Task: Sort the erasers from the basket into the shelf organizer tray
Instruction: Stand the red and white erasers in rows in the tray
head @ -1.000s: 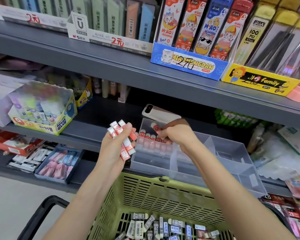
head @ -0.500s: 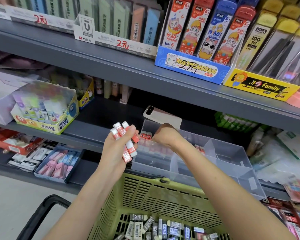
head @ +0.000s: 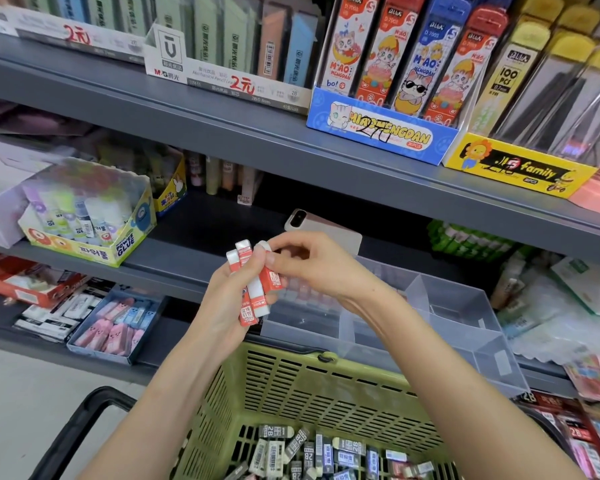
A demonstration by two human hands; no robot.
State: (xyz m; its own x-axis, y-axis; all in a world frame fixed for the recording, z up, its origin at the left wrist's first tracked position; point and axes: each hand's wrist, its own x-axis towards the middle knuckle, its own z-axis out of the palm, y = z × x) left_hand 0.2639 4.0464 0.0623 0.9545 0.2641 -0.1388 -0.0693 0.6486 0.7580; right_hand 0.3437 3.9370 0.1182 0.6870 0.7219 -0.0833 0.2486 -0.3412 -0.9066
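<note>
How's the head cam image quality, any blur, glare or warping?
Head view: wide-angle bends the shelf edge; hands and red-sleeved erasers fairly sharp, left hand holding the bunch, right hand pinching one; glue box at left smeared soft; clear organizer tray hazy; lighting even, no harsh shadows.

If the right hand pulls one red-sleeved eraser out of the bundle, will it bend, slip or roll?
The red-sleeved eraser is a short block, so it probably stays stiff. Flat sides suggest it will not roll. Its printed sleeve looks smooth, so it may slide out from the bundle in the left hand when the right hand pulls.
</note>
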